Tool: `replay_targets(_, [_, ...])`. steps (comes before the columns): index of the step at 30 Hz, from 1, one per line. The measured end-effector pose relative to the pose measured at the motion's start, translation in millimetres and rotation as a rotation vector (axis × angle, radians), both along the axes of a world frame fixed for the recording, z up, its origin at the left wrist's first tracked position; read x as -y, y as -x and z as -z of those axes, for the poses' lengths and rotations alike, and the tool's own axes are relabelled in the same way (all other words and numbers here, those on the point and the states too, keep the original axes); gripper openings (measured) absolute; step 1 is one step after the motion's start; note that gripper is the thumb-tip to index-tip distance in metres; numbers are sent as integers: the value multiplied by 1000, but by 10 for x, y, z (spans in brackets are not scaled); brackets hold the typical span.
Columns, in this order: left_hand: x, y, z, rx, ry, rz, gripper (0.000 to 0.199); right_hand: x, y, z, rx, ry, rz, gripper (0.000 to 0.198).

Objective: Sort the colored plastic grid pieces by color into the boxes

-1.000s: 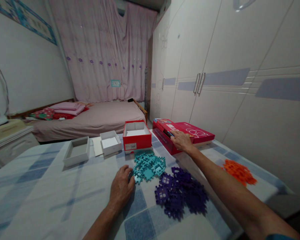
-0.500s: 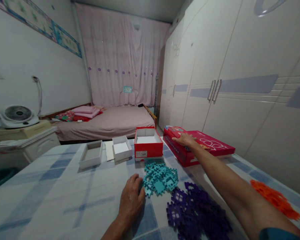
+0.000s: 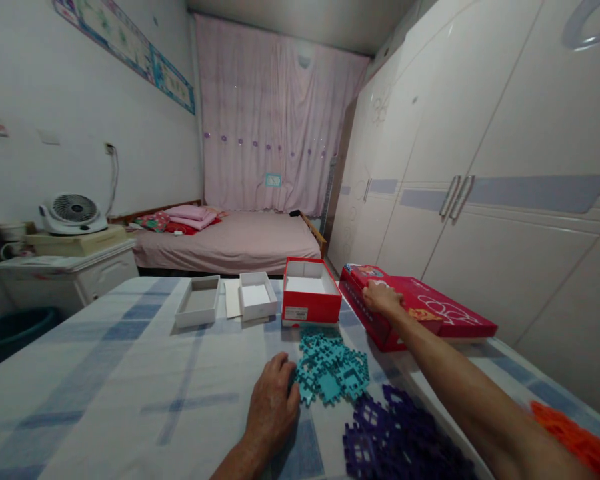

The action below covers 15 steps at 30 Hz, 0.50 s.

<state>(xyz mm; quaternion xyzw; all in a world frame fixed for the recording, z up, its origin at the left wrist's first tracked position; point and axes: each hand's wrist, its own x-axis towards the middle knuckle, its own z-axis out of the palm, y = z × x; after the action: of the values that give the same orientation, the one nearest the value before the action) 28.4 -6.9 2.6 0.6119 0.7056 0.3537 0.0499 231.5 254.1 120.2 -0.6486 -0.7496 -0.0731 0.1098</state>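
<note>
Currently, item one: right hand (image 3: 384, 299), fingers bent, resting on the top of the printed red box (image 3: 367, 319) at the far right of the table (image 3: 115, 393); whether the fingertips pinch anything cannot be told. A slim dark object, visible at these fingers one second earlier, is now out of sight.

Item two: left hand (image 3: 273, 403), half open, thumb apart from the fingers, lying on the tablecloth, little changed. Its fingertips lie at the left side of the turquoise pieces (image 3: 333, 370), heaped mid-table.

Purple pieces (image 3: 405, 433): one heap, toward the near edge. Orange pieces (image 3: 580, 437): one heap, by the right edge, partly cut off by the view, which has turned left.

Along the far edge, left to right: shallow grey tray (image 3: 199, 316); pale card (image 3: 233, 298); white box (image 3: 263, 310); open red box (image 3: 311, 307); flat red box (image 3: 453, 307), just beside the printed one.
</note>
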Motion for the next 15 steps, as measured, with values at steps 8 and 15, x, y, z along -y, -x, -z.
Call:
replay_targets(8, [5, -5, -13, 5, -27, 16, 33, 98, -73, -19, -115, 60, -40, 49])
replay_targets(15, [5, -5, -14, -8, -11, 13, 33, 597, 264, -87, -273, -193, -421, 44])
